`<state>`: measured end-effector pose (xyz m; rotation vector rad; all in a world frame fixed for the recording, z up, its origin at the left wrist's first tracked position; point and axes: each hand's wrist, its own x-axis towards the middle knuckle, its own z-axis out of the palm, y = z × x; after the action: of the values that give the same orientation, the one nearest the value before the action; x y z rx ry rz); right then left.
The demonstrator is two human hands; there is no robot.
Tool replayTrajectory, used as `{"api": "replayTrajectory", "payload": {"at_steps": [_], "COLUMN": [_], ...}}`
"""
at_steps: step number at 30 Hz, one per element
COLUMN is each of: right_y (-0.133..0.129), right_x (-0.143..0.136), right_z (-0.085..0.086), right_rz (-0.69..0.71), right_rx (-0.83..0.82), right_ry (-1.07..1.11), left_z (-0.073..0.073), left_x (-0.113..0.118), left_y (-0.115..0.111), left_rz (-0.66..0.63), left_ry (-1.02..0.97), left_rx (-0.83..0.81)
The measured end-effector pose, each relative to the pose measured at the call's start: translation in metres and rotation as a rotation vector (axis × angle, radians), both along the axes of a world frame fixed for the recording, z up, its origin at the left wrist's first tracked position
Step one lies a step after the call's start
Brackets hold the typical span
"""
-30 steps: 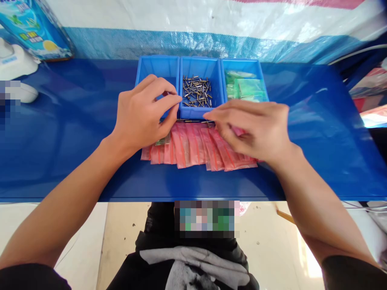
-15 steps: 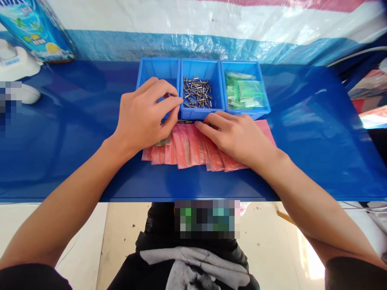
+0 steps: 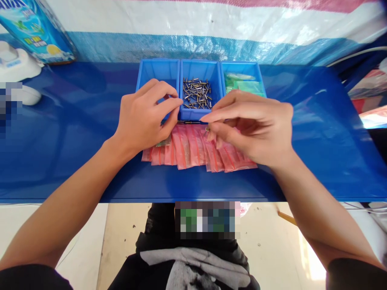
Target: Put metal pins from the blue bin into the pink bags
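Several small metal rivets (image 3: 198, 92) lie in the middle blue bin (image 3: 199, 114). My left hand (image 3: 149, 114) rests at the front of the left blue bin (image 3: 160, 68), its thumb and forefinger pinched near the middle bin's corner; what they hold, if anything, is too small to name. Over the red plastic bags (image 3: 196, 149), my right hand (image 3: 250, 127) has thumb and fingers closed round a small metal piece (image 3: 207, 129). Thin dark pins (image 3: 189, 122) lie along the middle bin's front edge, between my hands. Green packets (image 3: 248, 86) sit in the right bin, partly hidden by my right hand.
A blue printed package (image 3: 39, 36) stands at the back left, with a white device (image 3: 18, 64) and a white mouse (image 3: 27, 94) near it. Striped plastic sheeting (image 3: 196, 24) hangs behind the blue table (image 3: 317, 141). A cable (image 3: 356, 52) runs at the right.
My right hand has lifted from the bags and turned, and a small metal piece now shows at its fingers. It covers more of the right bin. My left hand has hardly moved.
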<state>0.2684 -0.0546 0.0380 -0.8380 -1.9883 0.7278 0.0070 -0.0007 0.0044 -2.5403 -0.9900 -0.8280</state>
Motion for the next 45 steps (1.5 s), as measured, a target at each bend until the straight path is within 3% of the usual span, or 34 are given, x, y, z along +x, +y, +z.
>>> {"api": "replayTrajectory", "payload": {"at_steps": [3, 7, 10, 13, 17, 19, 21, 25, 30, 40, 45], "right_y": [0.001, 0.007, 0.007, 0.003, 0.002, 0.003, 0.005, 0.004, 0.001, 0.003, -0.002], "right_x": [0.000, -0.004, -0.005, -0.004, -0.005, -0.006, -0.008, -0.010, -0.012, -0.019, -0.013], "right_z": [0.001, -0.009, -0.011, -0.010, -0.015, -0.020, -0.023, -0.022, -0.023, -0.029, -0.020], "right_rz": [0.114, -0.023, -0.024, -0.031, -0.005, 0.027, 0.033, -0.027, -0.113, -0.154, -0.217], "right_rx": [-0.294, -0.274, -0.231, -0.043, 0.420, 0.454, 0.429, 0.467, 0.499, 0.522, 0.622], "right_ry": [0.232, 0.364, 0.361, 0.146, -0.488, -0.754, -0.887, -0.972, -1.042, -1.104, -1.062], "left_z": [0.000, 0.000, 0.001, 0.001, 0.001, 0.000, 0.000, 0.000, 0.000, -0.006, -0.006], "left_x": [0.000, 0.001, 0.000, 0.000, 0.000, 0.001, 0.001, 0.001, 0.001, 0.002, 0.001], "left_y": [0.000, 0.001, 0.000, -0.001, 0.000, 0.000, 0.000, 0.000, 0.002, 0.003, 0.003], "left_rz": [0.004, 0.005, 0.007, 0.003, 0.002, -0.010, -0.011, -0.012, -0.047, -0.091, -0.125], "left_ry": [0.001, -0.007, -0.001, 0.003, -0.005, -0.022, -0.035, -0.038, -0.034, -0.038, -0.045], "left_rx": [0.004, 0.004, -0.007, -0.017, -0.023, -0.011, -0.017, -0.061, 0.011, -0.127, -0.137]}}
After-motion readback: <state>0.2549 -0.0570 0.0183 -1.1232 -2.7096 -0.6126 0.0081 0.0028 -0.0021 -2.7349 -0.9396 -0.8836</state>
